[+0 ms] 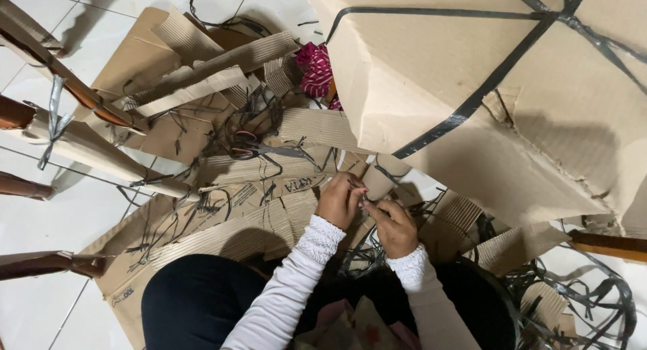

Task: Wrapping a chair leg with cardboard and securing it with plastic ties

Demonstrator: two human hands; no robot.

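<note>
Strapping is what both hands are busy with: a thin dark plastic strap is pinched between the fingertips of the left hand and the right hand, which are drawn close together just above the lap, in front of a small cardboard tube. Both hands are seen curled, fingers pressed together on the strap, not spread; how much of the strap lies inside the grip cannot be told, since it is small and partly hidden. The strap is judged light, thin and springy, smooth enough to slip, stiff along its length yet easily bent flat, so it is best taken by its flat faces close to the point being worked. Its short visible part seems to run roughly upright between the fingertips, though the long axis cannot be fixed with certainty. More cut straps are heaped in loose coils at the right, and others are scattered over torn corrugated cardboard on the white tiled floor. Scissors lie on the cardboard beyond the hands, well apart from them. A large strapped carton is tilted at the upper right.
</note>
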